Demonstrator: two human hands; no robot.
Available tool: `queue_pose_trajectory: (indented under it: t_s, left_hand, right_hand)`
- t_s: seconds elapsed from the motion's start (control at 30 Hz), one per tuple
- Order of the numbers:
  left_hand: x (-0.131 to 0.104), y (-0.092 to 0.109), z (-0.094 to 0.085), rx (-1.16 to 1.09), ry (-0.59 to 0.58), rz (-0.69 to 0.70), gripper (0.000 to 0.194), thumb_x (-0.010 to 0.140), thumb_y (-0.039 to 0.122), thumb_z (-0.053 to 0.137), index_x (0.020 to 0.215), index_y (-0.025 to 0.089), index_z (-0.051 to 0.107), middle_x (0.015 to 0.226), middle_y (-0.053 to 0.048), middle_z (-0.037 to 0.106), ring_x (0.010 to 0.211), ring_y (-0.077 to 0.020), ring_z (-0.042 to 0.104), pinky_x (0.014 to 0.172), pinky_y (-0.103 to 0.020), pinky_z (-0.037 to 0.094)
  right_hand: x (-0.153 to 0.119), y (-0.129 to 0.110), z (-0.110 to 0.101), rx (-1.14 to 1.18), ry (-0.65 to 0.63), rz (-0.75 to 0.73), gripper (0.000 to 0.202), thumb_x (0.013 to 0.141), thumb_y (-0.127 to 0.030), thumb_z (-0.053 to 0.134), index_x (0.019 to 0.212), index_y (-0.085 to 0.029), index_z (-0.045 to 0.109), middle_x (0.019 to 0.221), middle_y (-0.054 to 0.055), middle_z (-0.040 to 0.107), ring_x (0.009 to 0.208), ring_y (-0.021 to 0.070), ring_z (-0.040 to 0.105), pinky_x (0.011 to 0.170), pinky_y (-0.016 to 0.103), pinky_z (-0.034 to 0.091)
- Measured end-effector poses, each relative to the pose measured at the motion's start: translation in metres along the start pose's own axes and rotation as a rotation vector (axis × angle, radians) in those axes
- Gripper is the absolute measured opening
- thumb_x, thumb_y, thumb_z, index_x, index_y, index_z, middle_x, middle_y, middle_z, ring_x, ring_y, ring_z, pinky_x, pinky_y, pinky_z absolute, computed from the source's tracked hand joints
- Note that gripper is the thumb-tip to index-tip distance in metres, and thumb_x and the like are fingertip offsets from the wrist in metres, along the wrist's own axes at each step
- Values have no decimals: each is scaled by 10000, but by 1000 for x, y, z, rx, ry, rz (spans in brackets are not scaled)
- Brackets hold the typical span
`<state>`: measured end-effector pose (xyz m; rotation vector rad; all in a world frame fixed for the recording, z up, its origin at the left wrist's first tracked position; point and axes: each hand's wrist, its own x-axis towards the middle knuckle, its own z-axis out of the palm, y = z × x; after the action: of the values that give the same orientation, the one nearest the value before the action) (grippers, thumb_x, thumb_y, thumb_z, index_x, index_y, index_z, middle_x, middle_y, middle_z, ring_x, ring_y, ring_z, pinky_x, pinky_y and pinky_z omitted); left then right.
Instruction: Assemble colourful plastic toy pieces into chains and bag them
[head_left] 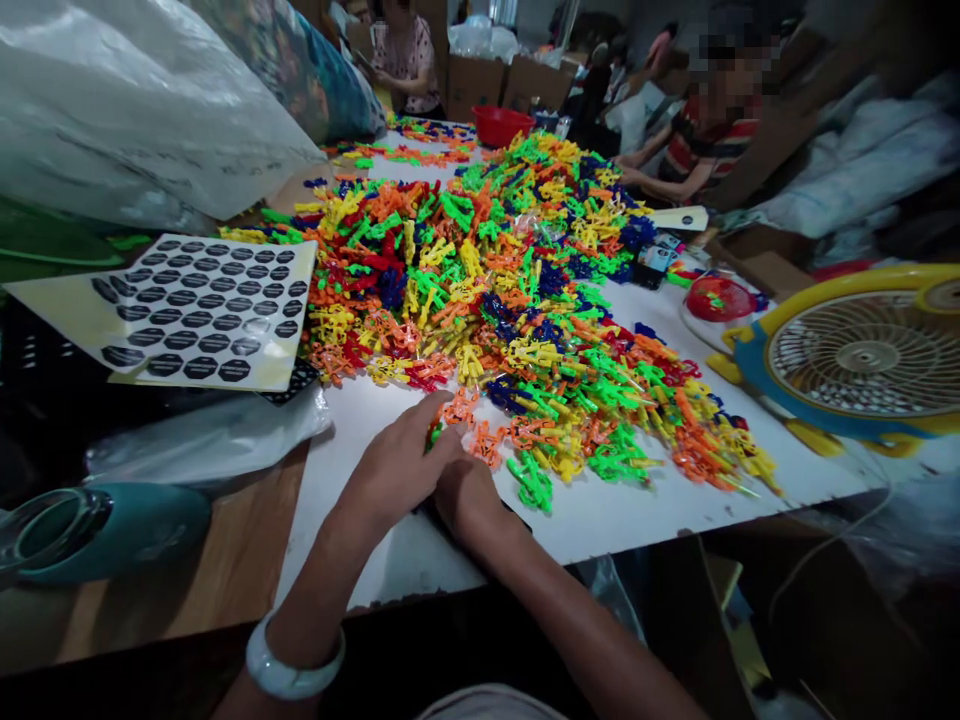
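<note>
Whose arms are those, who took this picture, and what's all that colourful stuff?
There's no robot here, just a person. They wear a camera on their head, so you see forward and down, almost like through their eyes. The left hand, on the arm with a pale bracelet, overlaps the right hand. Its fingertips are by an orange piece; I can't tell what's gripped. On the white table lies a big heap of plastic pieces: green, yellow, orange, red and blue. A fan stands on the right.
</note>
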<state>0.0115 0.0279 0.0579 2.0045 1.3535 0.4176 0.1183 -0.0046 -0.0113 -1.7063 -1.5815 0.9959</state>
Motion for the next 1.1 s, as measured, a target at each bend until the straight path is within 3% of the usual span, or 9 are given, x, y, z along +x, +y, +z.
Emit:
queue_pose_trajectory:
  t_s: [0.1, 0.23, 0.33, 0.47, 0.6, 0.87, 0.97, 1.1]
  left_hand:
    - [0, 0, 3, 0, 26, 41, 458, 937, 449, 339, 1323, 242, 473, 1392, -79, 528, 1287, -243, 484, 1078, -417, 365]
    - [-1, 2, 5, 41, 18, 54, 480, 948, 477, 292, 1337, 239, 441, 1405, -83, 510, 1275, -257, 493, 1052, -452, 389]
    - [-2, 3, 5, 44, 29, 58, 490, 956, 464, 267, 1371, 247, 410, 1455, -69, 457, 1331, -235, 433, 1085, -433, 360]
    - [-2, 1, 5, 26, 51, 99, 482, 962, 444, 265, 1377, 251, 414, 1462, -50, 449, 1361, -197, 392, 1118, -383, 325]
    - [-1, -2, 5, 18, 55, 91, 466, 960, 450, 281, 1339, 236, 448, 1389, -69, 516, 1290, -213, 474, 1097, -401, 350]
    - [-2, -4, 5, -3, 58, 70, 445, 957, 468, 305, 1313, 244, 453, 1385, -54, 519, 1291, -202, 469, 1091, -397, 353]
    - [-3, -2, 5, -7, 67, 57, 445, 957, 472, 309, 1315, 252, 455, 1392, -40, 515, 1297, -193, 465, 1102, -389, 344]
    - [-3, -2, 6, -17, 91, 70, 454, 961, 468, 295, 1314, 238, 462, 1381, -44, 527, 1293, -184, 471, 1104, -364, 345]
  right_hand:
    - [13, 1, -29, -177, 29, -52, 166, 845, -136, 480, 874, -162, 642, 895, 97, 688, 808, 196, 614, 740, 284, 461]
    - [64, -1, -58, -608, 316, 78, 221, 924, -195, 450, 1071, -92, 578, 1065, 185, 641, 927, 240, 629, 777, 315, 464]
    - [90, 0, -65, -695, 316, 161, 249, 899, -119, 445, 1104, -48, 565, 1053, 216, 649, 915, 262, 649, 755, 329, 474]
    - [75, 13, -68, -530, 310, 70, 211, 867, -163, 497, 1043, -104, 597, 963, 134, 691, 857, 217, 650, 724, 286, 473]
    - [44, 29, -68, -184, 88, 39, 132, 818, -230, 545, 771, -155, 642, 667, 17, 673, 592, 142, 605, 551, 219, 421]
    - [39, 24, -66, -423, 169, 60, 54, 781, -185, 597, 748, -145, 614, 789, 111, 705, 738, 192, 647, 644, 246, 432]
    - [34, 25, -61, -43, 188, 105, 45, 817, -200, 542, 781, -177, 555, 727, 60, 681, 655, 170, 652, 618, 254, 480]
    - [19, 26, -42, 698, -27, 146, 201, 769, -337, 640, 840, -209, 503, 680, -16, 652, 593, 158, 661, 612, 292, 549]
